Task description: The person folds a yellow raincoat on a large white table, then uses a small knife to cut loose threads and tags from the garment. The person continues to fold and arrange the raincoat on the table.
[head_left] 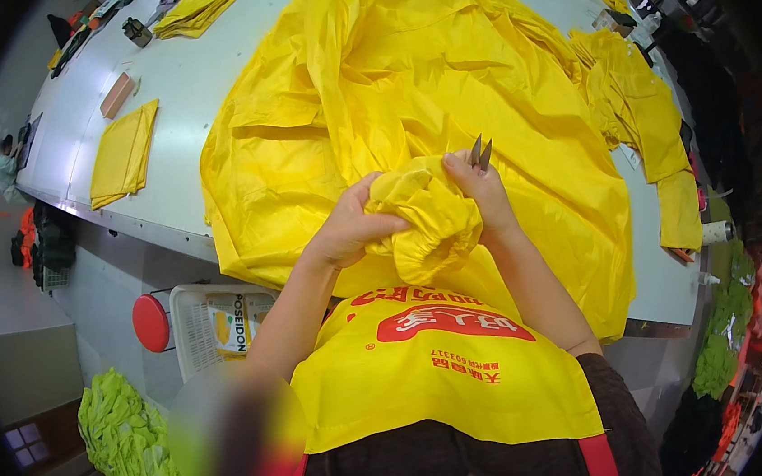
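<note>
A large yellow raincoat-like garment (495,92) lies spread in folds over the table in front of me. Its gathered, elastic-looking cuff (436,242) is lifted between my hands, with the opening turned toward me. My left hand (352,222) grips the cuff from the left, thumb on top. On the other side, my right hand (483,193) pinches the same bunched fabric. Small thread snips (481,153) are also held in my right hand, their two pointed blades apart and sticking up past the fingers. Their handles are hidden in the palm.
Folded yellow pieces (125,156) and a small box (117,95) lie on the pale table (175,111) at left. More yellow garments (637,107) hang over its right edge. Below left stand a white basket (192,332), a red stool (150,323) and a lime-green pile (132,450).
</note>
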Motion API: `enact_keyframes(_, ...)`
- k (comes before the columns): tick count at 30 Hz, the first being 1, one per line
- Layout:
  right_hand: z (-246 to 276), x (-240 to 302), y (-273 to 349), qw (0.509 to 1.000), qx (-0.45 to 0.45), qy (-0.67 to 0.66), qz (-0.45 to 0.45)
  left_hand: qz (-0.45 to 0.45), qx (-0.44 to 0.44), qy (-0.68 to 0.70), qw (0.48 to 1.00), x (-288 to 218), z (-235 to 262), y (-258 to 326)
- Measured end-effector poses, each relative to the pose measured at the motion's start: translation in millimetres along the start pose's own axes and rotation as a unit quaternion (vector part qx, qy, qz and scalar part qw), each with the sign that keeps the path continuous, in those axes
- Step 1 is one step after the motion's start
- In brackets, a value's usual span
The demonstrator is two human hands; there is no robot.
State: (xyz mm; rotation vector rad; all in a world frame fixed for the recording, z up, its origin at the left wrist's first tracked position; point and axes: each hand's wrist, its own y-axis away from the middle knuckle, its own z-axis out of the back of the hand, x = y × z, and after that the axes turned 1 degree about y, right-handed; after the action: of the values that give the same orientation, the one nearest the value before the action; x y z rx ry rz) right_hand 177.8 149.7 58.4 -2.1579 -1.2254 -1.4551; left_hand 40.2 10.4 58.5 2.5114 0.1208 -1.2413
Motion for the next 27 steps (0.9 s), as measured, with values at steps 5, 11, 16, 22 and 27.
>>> enact_keyframes(5,-38,-14,46,0.836,0.175,0.433,0.287,-0.299,-0.219,-0.207,0.905,9,10,-28)
enact_keyframes(11,38,2,-39,0.853,-0.192,0.313,0.370,-0.482,-0.191,-0.558,0.649,43,-7,-19)
enact_keyframes(16,11,-32,-13,0.957,-0.143,0.024,0.253,-0.371,-0.139,-0.491,0.776,82,-10,1)
enact_keyframes(22,15,-66,29,0.852,-0.035,0.452,0.262,-0.467,-0.299,-0.549,0.625,31,63,5)
enact_keyframes(27,-12,-22,25,0.752,-0.076,0.587,0.290,-0.249,-0.363,-0.297,0.847,41,55,13)
